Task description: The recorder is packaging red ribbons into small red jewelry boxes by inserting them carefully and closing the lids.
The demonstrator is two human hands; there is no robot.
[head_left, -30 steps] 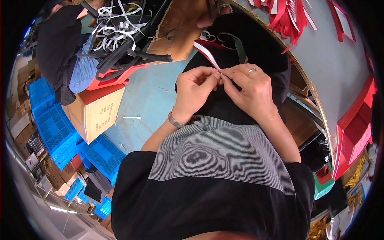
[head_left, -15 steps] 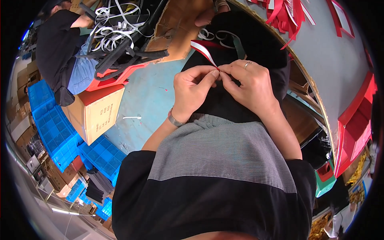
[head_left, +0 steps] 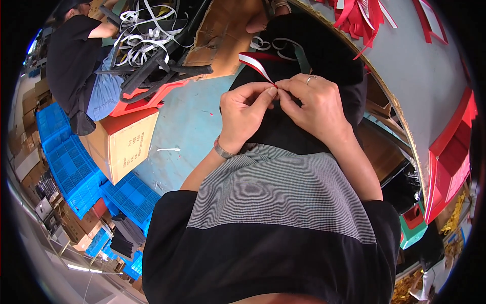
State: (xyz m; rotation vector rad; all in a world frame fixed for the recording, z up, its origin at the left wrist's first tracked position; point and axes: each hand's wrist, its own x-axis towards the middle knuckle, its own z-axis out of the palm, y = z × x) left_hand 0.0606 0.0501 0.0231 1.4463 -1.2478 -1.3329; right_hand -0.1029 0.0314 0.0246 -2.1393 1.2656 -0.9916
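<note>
Both my hands meet over my lap, pinching one end of a red and white ribbon strip (head_left: 254, 64). My left hand (head_left: 244, 109) has its thumb and index finger closed on the end, with a band around the wrist. Fingertips of my right hand (head_left: 315, 105), which wears a ring, press together at the same spot from the other side. The strip's free part sticks up and to the left, its white face showing beside a red edge. The pinched end is mostly hidden by my fingertips.
A grey table (head_left: 405, 55) at the right carries a pile of red ribbon strips (head_left: 357, 23). At the upper left, a person in black (head_left: 73, 61) sits beside a red crate (head_left: 136, 101) heaped with white and black straps. A cardboard box (head_left: 124, 147) and blue crates (head_left: 76, 169) stand at the left.
The free part of the ribbon strip has tilted slightly to the left, and more of its red shows. Both hands keep their pinch in nearly the same place.
</note>
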